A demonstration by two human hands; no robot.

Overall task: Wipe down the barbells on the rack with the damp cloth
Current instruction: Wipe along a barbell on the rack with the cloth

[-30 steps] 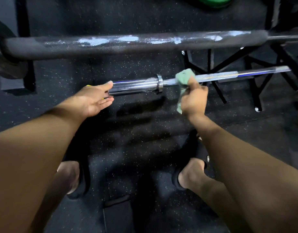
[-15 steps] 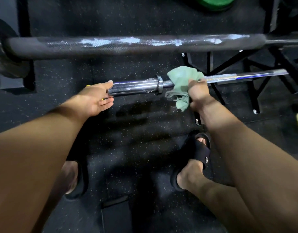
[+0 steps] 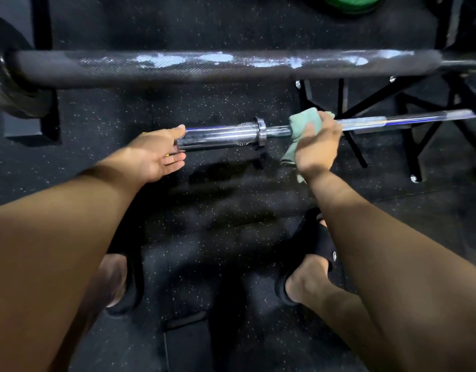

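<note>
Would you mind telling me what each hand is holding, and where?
The right hand grips the green cloth wrapped round the chrome barbell's shaft beside the collar. The left hand holds nothing; its open palm touches the sleeve's end.

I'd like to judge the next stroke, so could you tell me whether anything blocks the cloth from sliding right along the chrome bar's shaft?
Nothing visible does. The right hand grips the green cloth around the chrome bar just right of its collar, and the shaft runs bare toward the right until it passes over the black rack frame.
</note>
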